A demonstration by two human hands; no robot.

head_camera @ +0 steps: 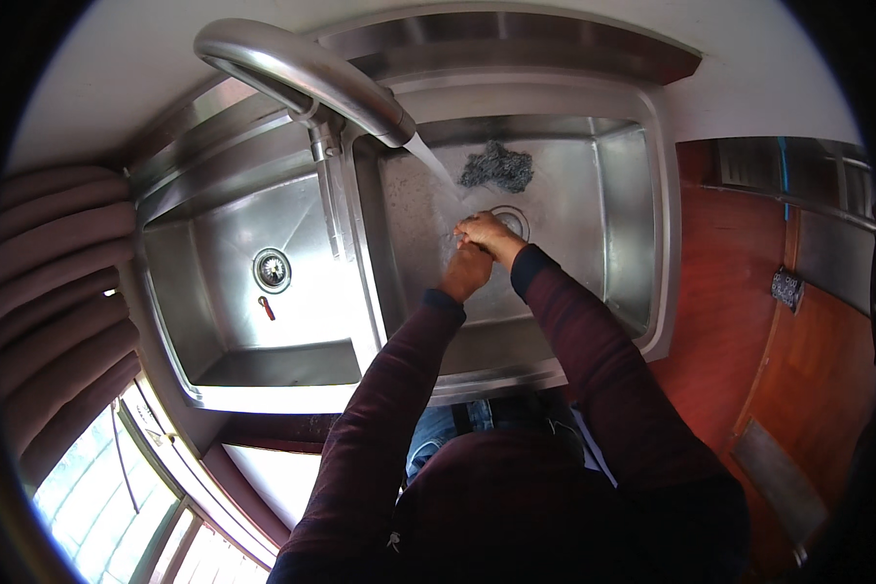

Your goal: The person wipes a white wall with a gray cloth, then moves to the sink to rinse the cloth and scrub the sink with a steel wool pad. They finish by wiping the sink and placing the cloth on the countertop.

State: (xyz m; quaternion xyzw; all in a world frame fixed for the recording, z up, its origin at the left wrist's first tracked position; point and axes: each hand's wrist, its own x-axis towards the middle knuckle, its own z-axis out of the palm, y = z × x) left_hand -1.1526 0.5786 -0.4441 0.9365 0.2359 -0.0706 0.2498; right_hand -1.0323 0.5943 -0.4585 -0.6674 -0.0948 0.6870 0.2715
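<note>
My left hand (469,270) and my right hand (490,232) are pressed together over the right basin (555,219) of a stainless steel double sink. The right hand lies across the far end of the left, and their overlapping fingers hide whether anything is between them. Water (432,162) runs from the gooseneck faucet (314,73) and falls just beyond my fingers. A grey scouring pad, apparently steel wool, (498,168) rests on the basin floor past my hands. The drain (511,219) is partly covered by my right hand.
In the left basin (212,292) a small red object (266,307) lies near the strainer drain (271,270). A folded fabric blind (62,248) hangs at the left above a bright window (102,496). To the right are a red surface (723,292) and a wooden panel (825,372).
</note>
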